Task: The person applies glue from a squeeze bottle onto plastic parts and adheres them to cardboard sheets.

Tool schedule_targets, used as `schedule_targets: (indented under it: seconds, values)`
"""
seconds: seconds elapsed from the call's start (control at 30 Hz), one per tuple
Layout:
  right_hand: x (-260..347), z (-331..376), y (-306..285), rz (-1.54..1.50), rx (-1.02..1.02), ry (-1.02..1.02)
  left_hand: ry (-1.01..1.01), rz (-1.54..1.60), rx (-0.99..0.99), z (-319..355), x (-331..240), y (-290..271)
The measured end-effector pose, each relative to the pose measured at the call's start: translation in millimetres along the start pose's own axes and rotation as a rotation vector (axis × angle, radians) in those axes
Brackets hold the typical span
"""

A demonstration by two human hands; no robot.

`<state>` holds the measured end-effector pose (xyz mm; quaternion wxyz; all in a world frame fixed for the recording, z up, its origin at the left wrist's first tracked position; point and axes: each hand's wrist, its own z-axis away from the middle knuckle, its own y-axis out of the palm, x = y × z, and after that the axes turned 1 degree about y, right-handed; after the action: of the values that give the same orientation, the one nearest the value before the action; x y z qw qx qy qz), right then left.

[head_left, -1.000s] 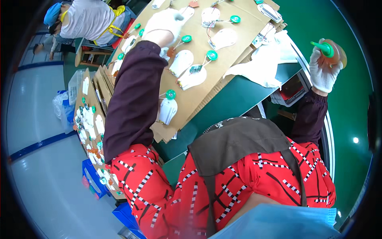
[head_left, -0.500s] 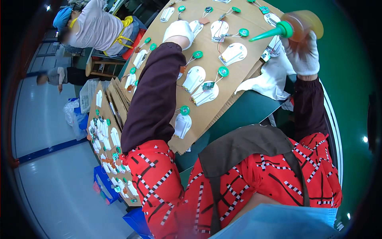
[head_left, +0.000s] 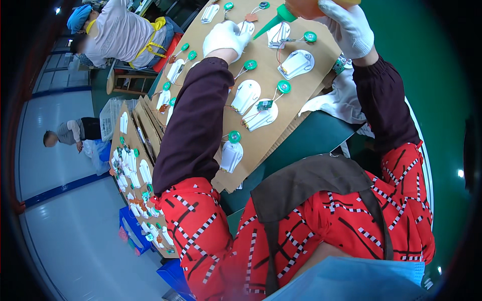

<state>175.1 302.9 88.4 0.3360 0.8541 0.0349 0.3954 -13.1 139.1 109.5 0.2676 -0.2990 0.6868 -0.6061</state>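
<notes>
My gloved right hand (head_left: 349,29) grips a squeeze bottle (head_left: 307,8) of amber liquid, tilted so its green nozzle (head_left: 275,22) points down and left. The tip hangs over the cardboard, close to my left hand. My gloved left hand (head_left: 225,40) is closed at the edge of a white plastic housing (head_left: 246,27), whose lower part the fingers hide. Around them lie more white rounded housings (head_left: 297,65), wired to green discs (head_left: 310,37). One housing near me has a small green circuit board (head_left: 264,105) on it.
The parts lie on a stacked cardboard sheet (head_left: 288,115) on a dark green table (head_left: 306,143). A white cloth (head_left: 336,103) sits at its right edge. Left, another cardboard sheet (head_left: 131,173) bears more housings, beside a blue bin (head_left: 131,228). Two other people (head_left: 125,35) are farther off left.
My right hand has brought the bottle left and up the picture, its nozzle now near my left hand. The left hand has shifted slightly. A distant person has moved right.
</notes>
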Motion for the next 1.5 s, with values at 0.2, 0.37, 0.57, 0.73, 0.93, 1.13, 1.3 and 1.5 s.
schedule_targets:
  seconds: [0.2,0.37,0.57,0.73,0.93,1.13,1.3,1.5]
  values:
    - [6,4,0,0.021,0.041,-0.009,0.032,-0.124,0.108,-7,10,10]
    - [2,9,-8,-0.018,0.000,-0.010,0.055,-0.072,0.038,-1,2,9]
    - [-8,-4,2,0.163,0.008,0.007,-0.107,0.092,-0.036,9,11,3]
    - [-16,-29,15,0.350,0.162,-0.001,-0.230,0.252,-0.086,-4,33,19]
    - [-42,-46,24,0.371,0.240,-0.131,-0.305,0.581,-0.055,-13,57,34]
    - [-44,-48,34,0.709,0.215,-0.040,-0.365,0.822,-0.041,-3,48,26]
    - [-58,-46,38,0.511,0.202,-0.069,-0.347,0.841,-0.062,-3,49,29]
    - [-63,-46,39,0.827,0.211,-0.060,-0.297,0.741,-0.005,0,40,24]
